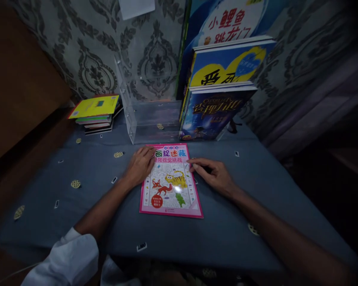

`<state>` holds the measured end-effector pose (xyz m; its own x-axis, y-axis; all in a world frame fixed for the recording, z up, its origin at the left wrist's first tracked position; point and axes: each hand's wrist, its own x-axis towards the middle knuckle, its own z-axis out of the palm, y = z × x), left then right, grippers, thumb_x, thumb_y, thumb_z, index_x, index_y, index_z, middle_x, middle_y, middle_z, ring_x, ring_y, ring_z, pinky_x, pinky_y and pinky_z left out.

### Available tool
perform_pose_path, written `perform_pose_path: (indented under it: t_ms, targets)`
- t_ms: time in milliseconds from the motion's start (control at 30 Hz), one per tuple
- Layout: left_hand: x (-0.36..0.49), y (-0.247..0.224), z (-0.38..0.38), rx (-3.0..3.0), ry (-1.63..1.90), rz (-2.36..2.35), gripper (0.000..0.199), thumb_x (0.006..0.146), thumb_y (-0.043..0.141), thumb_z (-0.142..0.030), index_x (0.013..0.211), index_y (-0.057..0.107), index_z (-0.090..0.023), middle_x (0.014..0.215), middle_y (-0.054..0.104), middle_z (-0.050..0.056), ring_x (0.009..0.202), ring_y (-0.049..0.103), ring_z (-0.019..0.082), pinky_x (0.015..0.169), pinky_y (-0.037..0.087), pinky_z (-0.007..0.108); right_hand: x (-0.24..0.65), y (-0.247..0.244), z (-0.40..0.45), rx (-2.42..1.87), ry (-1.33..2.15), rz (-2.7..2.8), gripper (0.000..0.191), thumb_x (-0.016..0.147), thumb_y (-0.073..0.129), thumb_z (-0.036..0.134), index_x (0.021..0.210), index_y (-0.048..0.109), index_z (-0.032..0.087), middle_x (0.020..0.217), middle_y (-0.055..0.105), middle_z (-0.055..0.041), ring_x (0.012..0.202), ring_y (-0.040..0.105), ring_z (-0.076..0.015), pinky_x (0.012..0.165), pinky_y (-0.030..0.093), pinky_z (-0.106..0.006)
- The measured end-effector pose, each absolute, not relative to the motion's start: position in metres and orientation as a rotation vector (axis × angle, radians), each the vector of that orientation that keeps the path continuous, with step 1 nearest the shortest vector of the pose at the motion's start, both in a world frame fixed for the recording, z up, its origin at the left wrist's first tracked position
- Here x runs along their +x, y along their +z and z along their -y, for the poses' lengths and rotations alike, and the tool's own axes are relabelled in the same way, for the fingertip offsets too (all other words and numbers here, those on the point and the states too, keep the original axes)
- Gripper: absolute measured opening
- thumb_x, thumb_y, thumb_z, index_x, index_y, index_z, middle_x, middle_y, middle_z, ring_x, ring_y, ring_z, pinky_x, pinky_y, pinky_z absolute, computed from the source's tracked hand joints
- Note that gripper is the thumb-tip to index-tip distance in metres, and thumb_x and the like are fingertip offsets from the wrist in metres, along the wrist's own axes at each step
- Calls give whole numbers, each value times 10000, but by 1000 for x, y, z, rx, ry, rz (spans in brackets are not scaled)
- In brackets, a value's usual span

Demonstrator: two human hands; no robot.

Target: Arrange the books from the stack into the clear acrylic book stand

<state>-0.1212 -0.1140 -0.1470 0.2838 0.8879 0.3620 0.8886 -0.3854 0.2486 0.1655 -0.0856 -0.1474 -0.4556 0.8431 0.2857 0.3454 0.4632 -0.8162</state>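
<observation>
A pink-bordered picture book [167, 190] lies flat on the cloth-covered table, with a fox and a tiger on its cover. My left hand [141, 163] rests over the book's upper left edge, its fingers lying flat and covering part of the title. At the upper right edge, my right hand [214, 174] has its thumb and forefinger close together on the book's border, while the other fingers curl underneath. The left thumb is not clearly visible.
Behind the book stands a clear acrylic rack [127, 103]. On its right side are upright books, including a dark blue one [214, 113] and a blue-yellow one [226, 65]. A book stack [97, 109] sits at the back left. Patterned cloth [101, 222] covers the table.
</observation>
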Motion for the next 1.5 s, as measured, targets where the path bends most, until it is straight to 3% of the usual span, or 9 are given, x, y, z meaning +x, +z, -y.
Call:
perform_pose_path:
  t_ms: [600, 1100, 1500]
  targets:
    - [-119, -145, 113, -2466, -647, 1741, 334, 993, 440, -218, 1277, 605, -163, 1293, 647, 118, 1152, 579, 277, 952, 493, 437, 166, -144, 89, -970, 849, 2050, 262, 904, 558, 317, 1012, 776, 218, 860, 779, -47, 830, 719, -219, 793, 565, -347]
    - [-122, -147, 114, -2506, -695, 1745, 348, 1014, 422, -231, 1318, 575, -162, 1335, 627, 121, 1214, 563, 272, 1018, 468, 449, 165, -139, 94, -966, 791, 2104, 284, 931, 538, 311, 1062, 779, 238, 991, 783, -58, 860, 721, -214, 780, 577, -347]
    - [-115, -145, 110, -2359, -532, 1803, 346, 1037, 382, -227, 1308, 581, -145, 1318, 640, 131, 1161, 575, 296, 949, 482, 451, 168, -138, 93, -861, 732, 2118, 272, 952, 528, 289, 1087, 759, 235, 986, 774, -75, 877, 727, -211, 779, 590, -338]
